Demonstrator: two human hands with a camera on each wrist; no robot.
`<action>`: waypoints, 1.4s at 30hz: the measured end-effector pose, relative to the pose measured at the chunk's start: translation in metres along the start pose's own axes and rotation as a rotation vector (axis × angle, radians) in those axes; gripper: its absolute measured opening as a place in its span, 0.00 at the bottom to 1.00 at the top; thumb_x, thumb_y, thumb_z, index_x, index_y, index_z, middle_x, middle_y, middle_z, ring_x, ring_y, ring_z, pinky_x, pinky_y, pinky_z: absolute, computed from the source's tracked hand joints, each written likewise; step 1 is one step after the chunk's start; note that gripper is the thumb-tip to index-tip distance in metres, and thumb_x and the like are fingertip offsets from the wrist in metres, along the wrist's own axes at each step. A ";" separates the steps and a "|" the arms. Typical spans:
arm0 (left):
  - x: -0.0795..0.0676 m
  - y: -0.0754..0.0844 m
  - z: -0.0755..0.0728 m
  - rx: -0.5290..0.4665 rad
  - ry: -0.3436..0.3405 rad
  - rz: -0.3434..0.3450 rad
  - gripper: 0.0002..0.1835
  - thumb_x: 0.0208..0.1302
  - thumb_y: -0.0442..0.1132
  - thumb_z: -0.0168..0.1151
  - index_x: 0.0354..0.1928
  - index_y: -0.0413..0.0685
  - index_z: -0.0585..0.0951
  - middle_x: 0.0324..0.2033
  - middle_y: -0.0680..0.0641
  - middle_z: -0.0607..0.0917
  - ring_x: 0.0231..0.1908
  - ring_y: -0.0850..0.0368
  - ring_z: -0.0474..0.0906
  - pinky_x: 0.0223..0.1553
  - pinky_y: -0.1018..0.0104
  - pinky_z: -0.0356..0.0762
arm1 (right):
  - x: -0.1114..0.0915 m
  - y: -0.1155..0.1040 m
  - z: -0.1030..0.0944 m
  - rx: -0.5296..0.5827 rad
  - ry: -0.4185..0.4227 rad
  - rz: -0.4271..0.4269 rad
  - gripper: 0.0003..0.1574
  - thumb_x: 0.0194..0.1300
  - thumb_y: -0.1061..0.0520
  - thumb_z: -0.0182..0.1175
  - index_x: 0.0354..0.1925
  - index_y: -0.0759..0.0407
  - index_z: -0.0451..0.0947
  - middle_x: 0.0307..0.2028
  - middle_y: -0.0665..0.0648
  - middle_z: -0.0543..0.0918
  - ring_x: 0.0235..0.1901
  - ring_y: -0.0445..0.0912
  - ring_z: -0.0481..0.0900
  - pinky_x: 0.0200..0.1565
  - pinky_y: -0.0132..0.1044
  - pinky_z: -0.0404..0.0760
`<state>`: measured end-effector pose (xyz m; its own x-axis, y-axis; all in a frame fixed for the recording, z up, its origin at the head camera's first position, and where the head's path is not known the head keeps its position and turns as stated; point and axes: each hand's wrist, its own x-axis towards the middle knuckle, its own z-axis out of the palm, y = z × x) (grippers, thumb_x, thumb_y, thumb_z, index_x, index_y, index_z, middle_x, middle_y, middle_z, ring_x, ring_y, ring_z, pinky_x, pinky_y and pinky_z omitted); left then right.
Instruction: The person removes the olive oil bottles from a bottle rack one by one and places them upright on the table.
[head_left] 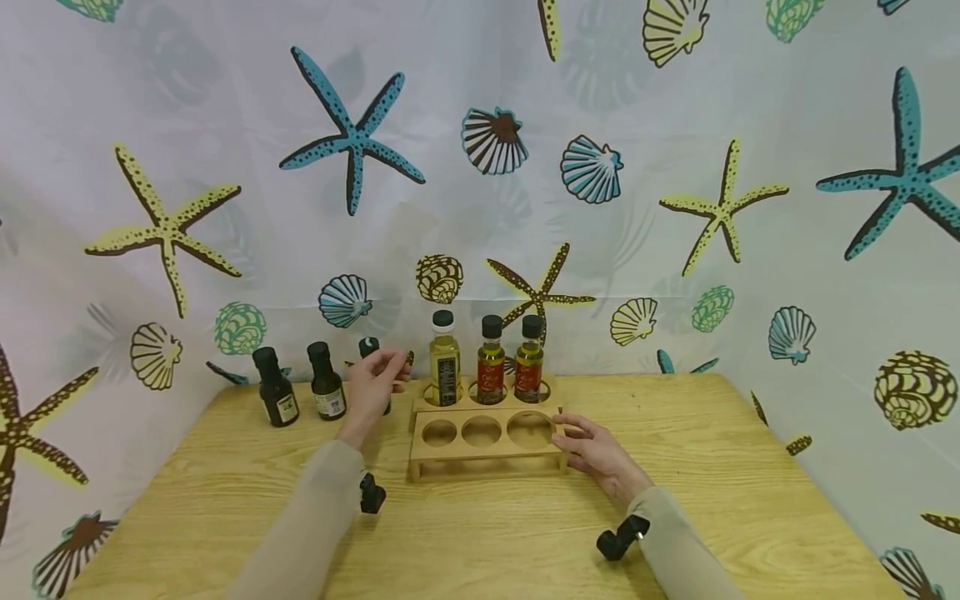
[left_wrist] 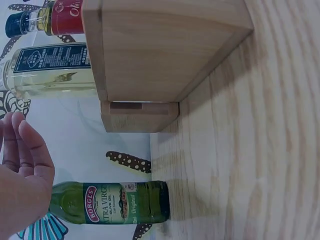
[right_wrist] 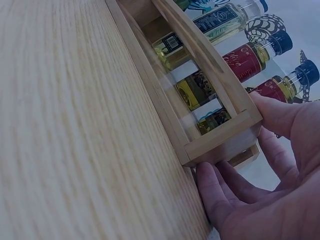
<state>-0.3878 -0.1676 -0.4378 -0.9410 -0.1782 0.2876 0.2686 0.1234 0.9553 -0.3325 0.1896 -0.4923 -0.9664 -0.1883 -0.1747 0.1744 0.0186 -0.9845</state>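
My left hand [head_left: 375,383] is at the green olive oil bottle [left_wrist: 110,202], overlapping its upper part in the head view. Its fingers [left_wrist: 37,145] are relaxed and slightly bent, with nothing between them in the left wrist view. That bottle stands upright left of a two-tier wooden bottle rack [head_left: 487,466]. At the rack's right end, my right hand [head_left: 600,457] grips the corner, thumb on the upper edge and fingers against the side near the table. In the rack's back row stand a clear bottle of pale oil [head_left: 445,367] and two red-labelled olive oil bottles, one [head_left: 491,371] beside the other [head_left: 528,371].
Two dark bottles stand on the left of the wooden table [head_left: 480,542]: one farther left [head_left: 276,392], one nearer the rack [head_left: 327,387]. Three round holes show in the rack's front tier. A patterned curtain [head_left: 450,233] hangs behind the table and at both sides.
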 end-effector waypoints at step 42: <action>0.014 -0.002 0.029 0.103 -0.238 -0.101 0.37 0.61 0.45 0.71 0.71 0.54 0.67 0.66 0.39 0.71 0.66 0.41 0.68 0.63 0.46 0.71 | 0.002 0.000 0.000 0.000 0.006 0.002 0.29 0.68 0.56 0.62 0.66 0.54 0.71 0.72 0.68 0.58 0.67 0.57 0.67 0.50 0.39 0.75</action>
<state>-0.4071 -0.1416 -0.4377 -0.9872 0.0377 0.1551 0.1596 0.2175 0.9629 -0.3343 0.1897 -0.4931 -0.9672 -0.1826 -0.1763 0.1759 0.0185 -0.9842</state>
